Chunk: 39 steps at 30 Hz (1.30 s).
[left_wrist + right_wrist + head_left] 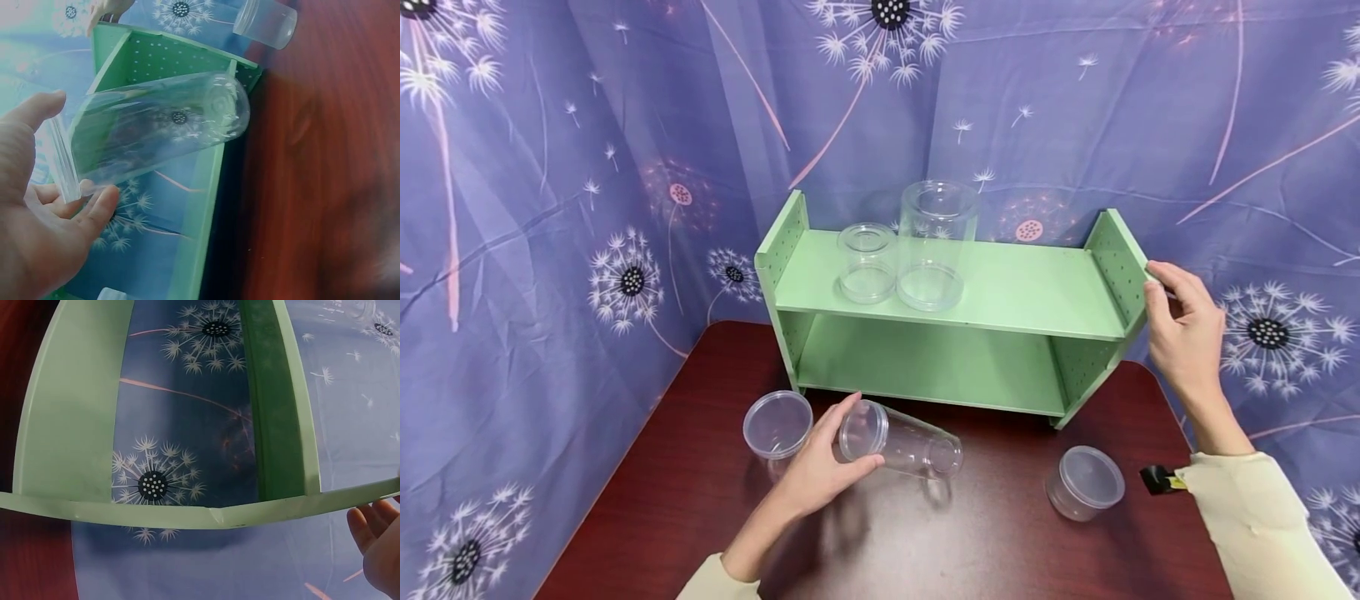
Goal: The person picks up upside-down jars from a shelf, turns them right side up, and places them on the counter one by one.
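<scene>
My left hand [817, 468] holds a tall clear plastic jar [913, 442] by its lidded end, thumb on one side and fingers on the other. The jar lies tilted on its side in the air, its base pointing right, in front of the green two-tier shelf [1030, 287]. In the left wrist view the jar [156, 128] looks empty. At the shelf's right end, my right hand [1187, 329] grips the upper edge of the side panel [1122, 267] between thumb and fingers. The right wrist view has this hand [382, 547] at its right edge, partly cut off.
On the upper tier stand a short clear jar [867, 265] and a taller, wider one [934, 250]. A lidded jar [777, 423] stands on the dark red table [955, 550] beside my left hand; another low jar [1084, 483] sits at the right. A patterned curtain [647, 125] hangs behind.
</scene>
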Each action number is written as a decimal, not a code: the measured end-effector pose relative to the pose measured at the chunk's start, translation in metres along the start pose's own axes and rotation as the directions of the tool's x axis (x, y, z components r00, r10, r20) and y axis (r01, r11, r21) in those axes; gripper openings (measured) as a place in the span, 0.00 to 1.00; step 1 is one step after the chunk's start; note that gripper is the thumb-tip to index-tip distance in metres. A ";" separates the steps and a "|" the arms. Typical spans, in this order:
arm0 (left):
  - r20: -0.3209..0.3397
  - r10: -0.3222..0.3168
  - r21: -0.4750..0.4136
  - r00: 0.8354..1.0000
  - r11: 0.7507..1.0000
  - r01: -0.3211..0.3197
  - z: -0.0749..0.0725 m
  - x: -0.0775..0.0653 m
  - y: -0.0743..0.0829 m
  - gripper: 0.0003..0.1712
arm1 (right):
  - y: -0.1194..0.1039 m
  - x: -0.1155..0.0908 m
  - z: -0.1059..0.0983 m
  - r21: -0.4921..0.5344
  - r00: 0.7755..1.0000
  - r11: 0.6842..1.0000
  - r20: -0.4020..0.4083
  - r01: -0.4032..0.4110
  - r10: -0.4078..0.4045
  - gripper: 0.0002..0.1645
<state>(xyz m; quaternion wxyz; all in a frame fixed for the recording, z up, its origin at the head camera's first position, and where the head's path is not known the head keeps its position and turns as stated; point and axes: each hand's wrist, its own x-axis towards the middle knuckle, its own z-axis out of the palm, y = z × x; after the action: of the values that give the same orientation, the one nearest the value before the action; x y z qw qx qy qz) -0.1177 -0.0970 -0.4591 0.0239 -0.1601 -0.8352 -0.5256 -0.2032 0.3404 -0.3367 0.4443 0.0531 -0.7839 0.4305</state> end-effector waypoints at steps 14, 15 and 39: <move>0.044 0.068 0.237 0.997 0.968 -0.077 -0.036 0.026 0.026 0.51 | -0.013 -0.002 0.003 0.031 0.998 0.999 -0.057 -0.007 0.009 0.16; 0.050 0.077 0.252 0.996 0.964 -0.087 -0.039 0.027 0.028 0.51 | -0.012 -0.002 0.003 0.031 0.998 0.999 -0.057 -0.008 0.010 0.16; 0.176 0.119 0.417 0.977 0.890 -0.184 -0.052 0.035 0.033 0.55 | -0.015 -0.005 0.003 0.049 0.998 0.999 -0.064 -0.010 0.013 0.16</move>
<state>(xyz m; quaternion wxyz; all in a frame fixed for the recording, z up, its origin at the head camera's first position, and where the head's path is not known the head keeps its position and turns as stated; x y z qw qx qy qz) -0.1484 -0.1217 -0.4001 0.0384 -0.2536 -0.9151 -0.3113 -0.1950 0.3280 -0.3320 0.4656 0.0455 -0.7586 0.4536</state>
